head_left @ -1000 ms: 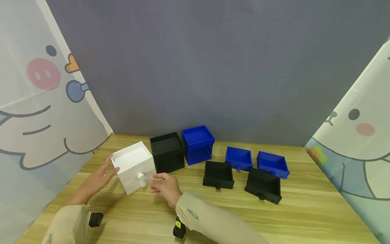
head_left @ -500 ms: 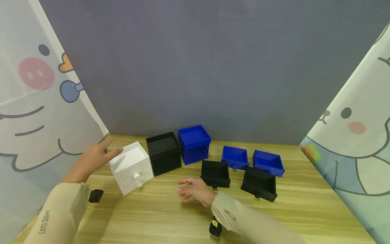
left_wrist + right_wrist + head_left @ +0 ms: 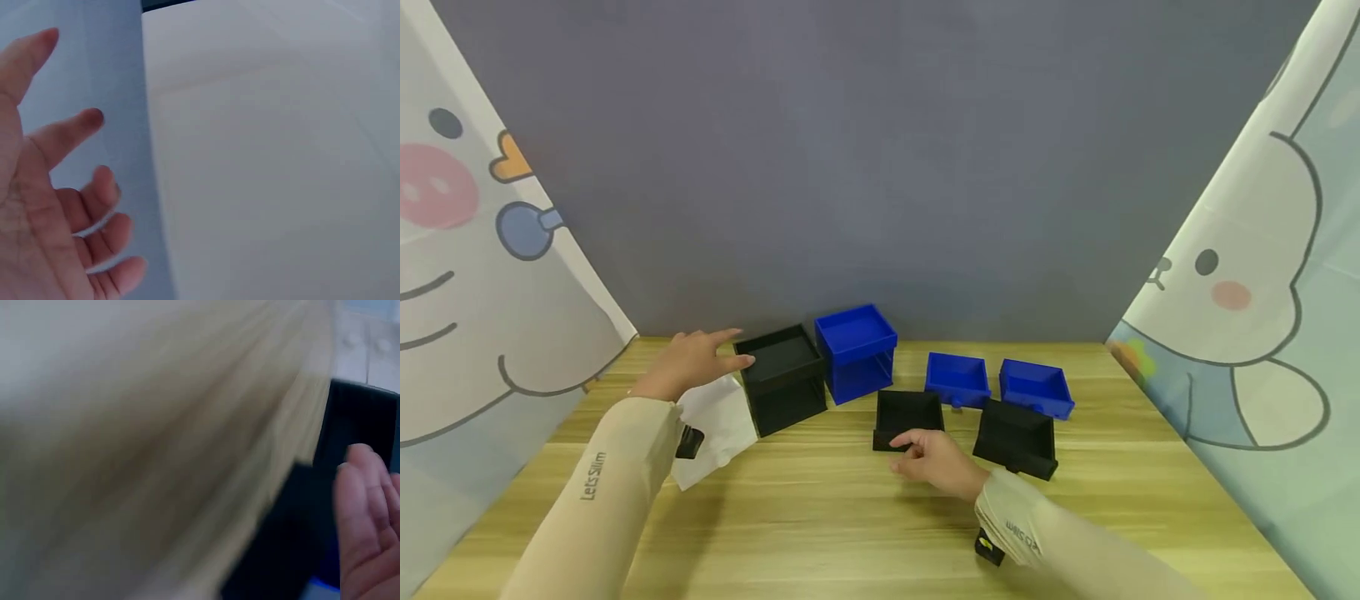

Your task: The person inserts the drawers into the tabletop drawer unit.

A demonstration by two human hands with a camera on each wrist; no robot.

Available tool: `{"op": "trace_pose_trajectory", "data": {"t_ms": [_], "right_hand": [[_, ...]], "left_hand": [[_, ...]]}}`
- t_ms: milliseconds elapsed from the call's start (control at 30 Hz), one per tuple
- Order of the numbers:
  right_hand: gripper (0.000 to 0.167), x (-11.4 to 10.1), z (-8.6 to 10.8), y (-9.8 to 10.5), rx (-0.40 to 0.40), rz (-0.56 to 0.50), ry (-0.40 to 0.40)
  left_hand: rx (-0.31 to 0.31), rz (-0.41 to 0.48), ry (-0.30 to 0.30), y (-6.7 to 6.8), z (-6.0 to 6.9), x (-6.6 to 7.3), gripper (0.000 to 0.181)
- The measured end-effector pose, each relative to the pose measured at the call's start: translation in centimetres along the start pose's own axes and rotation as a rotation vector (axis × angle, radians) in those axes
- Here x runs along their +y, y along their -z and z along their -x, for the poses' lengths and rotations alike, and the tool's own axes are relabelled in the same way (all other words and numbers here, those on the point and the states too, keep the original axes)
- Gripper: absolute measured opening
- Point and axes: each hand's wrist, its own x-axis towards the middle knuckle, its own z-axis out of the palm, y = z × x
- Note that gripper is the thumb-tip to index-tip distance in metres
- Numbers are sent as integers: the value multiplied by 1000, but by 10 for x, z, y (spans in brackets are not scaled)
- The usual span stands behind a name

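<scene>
My left hand [image 3: 691, 363], fingers spread, hovers by the left side of the black cabinet [image 3: 786, 379] and over the back of the white cabinet [image 3: 724, 429]. The left wrist view shows that hand [image 3: 69, 181] empty beside the white cabinet's wall [image 3: 269, 175]. My right hand [image 3: 942, 463], holding nothing, is at the front edge of a black drawer [image 3: 908, 408]; whether it touches cannot be told. In the right wrist view the hand [image 3: 372, 519] has its fingers extended near dark, blurred drawers [image 3: 284, 537]. The black cabinet's lower compartment appears empty.
Right of the black cabinet stands a blue cabinet [image 3: 856, 342] with an empty lower opening. Two blue drawers [image 3: 957, 379] [image 3: 1036, 387] lie at the back right, with a second black drawer [image 3: 1017, 437] in front of them. A grey backdrop [image 3: 880, 167] rises behind the table.
Both hands have left the white cabinet. The left rose and moved right toward the black cabinet; the right travelled right to the nearer black drawer. The head view has shifted slightly.
</scene>
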Motion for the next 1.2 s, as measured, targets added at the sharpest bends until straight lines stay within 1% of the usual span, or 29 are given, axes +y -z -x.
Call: {"op": "trace_pose_trajectory", "data": {"t_ms": [67,133,167,233,300,333,433,567,667,767,833,967,1133,1200], "right_hand": [[33,-1,6,7,-3,225,52],[30,0,11,12,1,407,96],[29,1,13,13,3,463,109],[28,5,17,15,4,520,123],[27,10,20,14,13,516,114],[28,13,21,14,20,496,101],[29,22,22,13,43,387,44],[33,30,21,11,73,121,-81],[35,31,18,9,109,-75,-197],[34,33,14,6,146,-226,-289],[32,35,10,4,163,-321,-334],[32,38,5,2,171,-461,-367],[32,38,0,-3,192,-566,-375],[34,37,-3,-6,201,-609,-378]], "left_hand": [[-49,-7,22,0,-5,0,75],[-93,-24,47,0,-9,0,78],[-114,-29,64,1,-10,-1,80],[-151,-37,96,2,-11,-3,82],[-177,-59,115,2,-11,-6,84],[-192,-65,125,2,-12,-6,85],[-222,-64,150,2,-12,-7,90],[-229,-41,181,-1,-12,-8,99],[-223,-30,196,-3,-10,-8,101],[-231,-14,229,-4,-8,-6,101],[-242,-9,255,-5,-7,-4,101],[-244,-20,265,-6,-5,0,100],[-238,-23,274,-6,-4,-1,99],[-227,-29,272,-7,-4,0,99]]}}
